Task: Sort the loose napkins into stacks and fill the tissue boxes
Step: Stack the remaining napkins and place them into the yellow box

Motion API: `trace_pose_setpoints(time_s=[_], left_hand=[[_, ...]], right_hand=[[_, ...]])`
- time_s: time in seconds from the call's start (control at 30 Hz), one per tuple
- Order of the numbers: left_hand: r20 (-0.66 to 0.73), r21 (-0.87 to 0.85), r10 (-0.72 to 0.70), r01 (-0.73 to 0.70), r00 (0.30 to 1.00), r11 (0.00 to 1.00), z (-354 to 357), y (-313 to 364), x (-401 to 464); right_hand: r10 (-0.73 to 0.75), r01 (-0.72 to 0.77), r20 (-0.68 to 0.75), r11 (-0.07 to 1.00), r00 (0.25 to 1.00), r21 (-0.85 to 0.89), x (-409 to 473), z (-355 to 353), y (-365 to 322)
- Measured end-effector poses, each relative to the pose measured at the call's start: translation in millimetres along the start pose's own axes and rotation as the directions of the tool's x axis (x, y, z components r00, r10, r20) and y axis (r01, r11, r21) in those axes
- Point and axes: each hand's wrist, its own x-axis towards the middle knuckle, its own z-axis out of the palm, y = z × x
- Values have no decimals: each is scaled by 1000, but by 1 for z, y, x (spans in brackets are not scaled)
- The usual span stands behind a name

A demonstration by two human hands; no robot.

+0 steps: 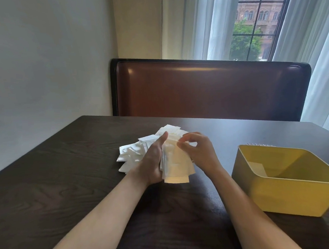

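A dark wooden table [66, 178] is filling the lower half of the view, with a brown leather bench back [211, 86] standing beyond its far edge and a curtained window [253, 22] showing at the far right.

On the right side of the table, 1 open yellow box [291, 197] is sitting near the person; it is holding what looks like 1 flat napkin against its inner far-left wall and is otherwise looking nearly unfilled.

At the table's centre, a loose pile of white napkins [132, 155] is lying fanned out, spreading left and far from the hands.

Both bare forearms are reaching in from the near edge. The left hand [154, 159] is holding a gathered bundle of napkins [178, 167] upright on its edge, fingers straight along the bundle's left face and the thumb hidden behind the paper. The right hand [198, 151] is curling its fingers and pinching the bundle's far top corner, just beside the left fingertips.

The step in hand appears to be squaring napkins into 1 stack. The next move likely calls for evening the edges, then carrying the stack right into the box.
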Motion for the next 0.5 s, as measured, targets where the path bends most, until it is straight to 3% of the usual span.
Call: trace_pose_setpoints(time_s=[0.13, 0.27, 0.43, 0.5], left_hand=[[29, -11, -30, 30, 999, 999, -1, 0, 1], [31, 31, -26, 25, 999, 999, -2, 0, 3], [27, 69, -47, 45, 999, 997, -1, -2, 2], [41, 68, -38, 35, 998, 997, -2, -2, 3]], right_hand=[[52, -48, -44, 996, 998, 76, 4, -4, 1], [63, -62, -38, 998, 997, 19, 4, -4, 5], [-27, 10, -204, 997, 979, -82, 4, -6, 1], [-68, 59, -204, 997, 977, -51, 4, -8, -1]])
